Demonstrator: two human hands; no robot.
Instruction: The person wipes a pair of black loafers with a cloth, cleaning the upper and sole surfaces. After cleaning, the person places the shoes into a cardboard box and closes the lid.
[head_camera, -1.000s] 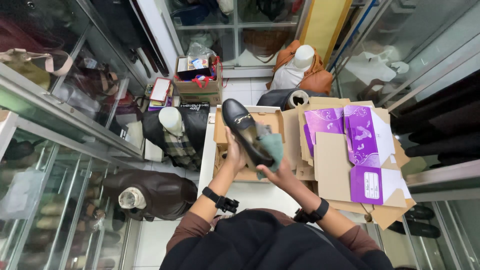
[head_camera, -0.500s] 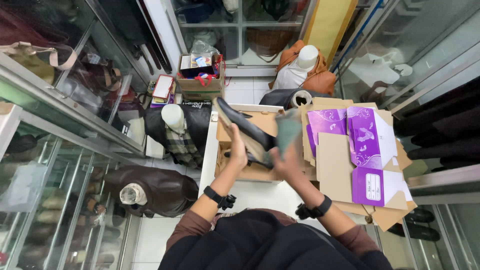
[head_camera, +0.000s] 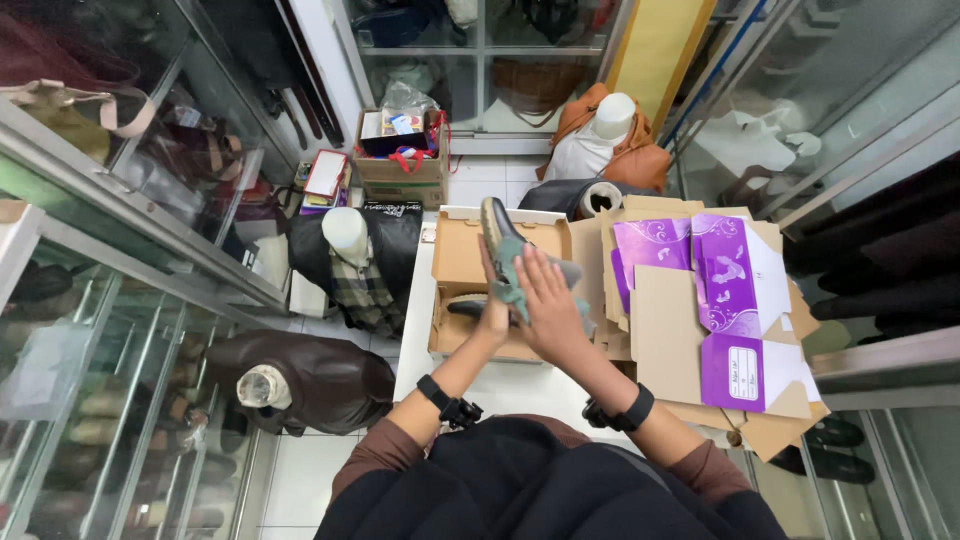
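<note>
Head view, centre of the frame: the left hand (head_camera: 491, 318) gripped a dark shoe (head_camera: 494, 228) from below, its fingers closed around the sole so that the shoe stood tilted, toe toward the top of the picture. The right hand (head_camera: 548, 312) lay flat, fingers spread and pressed against a grey-green cloth (head_camera: 512, 280) that it held on the shoe's side. Both wrists wore black bands.

Judging by the pose, the wiping looked to be under way rather than finished: the cloth covered the shoe's lower part, while the upper end stood bare. How much of the leather had already been gone over could not be told.

Shoe and hands hung over an open cardboard box (head_camera: 457, 252) on a white counter (head_camera: 480, 385). A second dark shoe (head_camera: 462, 308) lay in the box, untouched by the cloth at this point, partly hidden behind the left hand.

Right of the hands, flattened cardboard and purple box lids (head_camera: 700, 275) were stacked in an untidy heap that ran to the lower right. Left of centre stood a bust in a dark jacket and checked scarf (head_camera: 355, 262), and below it another in brown leather (head_camera: 300, 378). At the upper middle sat a carton of odds and ends (head_camera: 400, 150) on the tiled floor, with glass cases along the left and right edges.
</note>
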